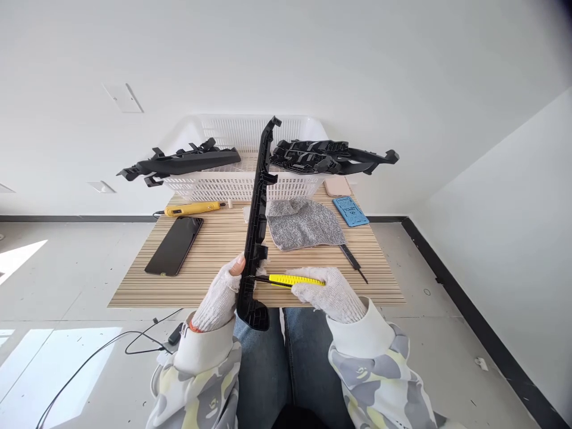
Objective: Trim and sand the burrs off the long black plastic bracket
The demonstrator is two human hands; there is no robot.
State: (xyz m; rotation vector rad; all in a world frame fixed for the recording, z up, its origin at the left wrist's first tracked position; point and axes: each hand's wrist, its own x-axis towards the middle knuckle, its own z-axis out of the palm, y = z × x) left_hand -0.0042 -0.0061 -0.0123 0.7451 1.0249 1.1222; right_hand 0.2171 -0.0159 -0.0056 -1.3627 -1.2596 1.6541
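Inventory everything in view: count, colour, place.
Striped table: one, tan, centre
Slatted plastic basket: one, white, table's back
Moulded plastic parts: count unclear, black, across basket
Corded pen tool: one, yellow, back left
Flat smartphone: one, black, table left
Fabric cloth: one, grey, before basket
Flat rectangular packet: one, blue, table right
Rounded flat object: one, pink, behind packet
Slim tool: one, black, near cloth
Long ribbed plastic strip: one, black, centre foreground
Ridged hand tool: one, yellow and black, strip's lower end
Thin cables: count unclear, black, floor left
Wall plates: three, white, far wall
Legs in jeans: two, blue, bottom
Patterned sleeves: two, multicoloured, bottom
Gloved hands: two, white, left on strip, right on ridged tool
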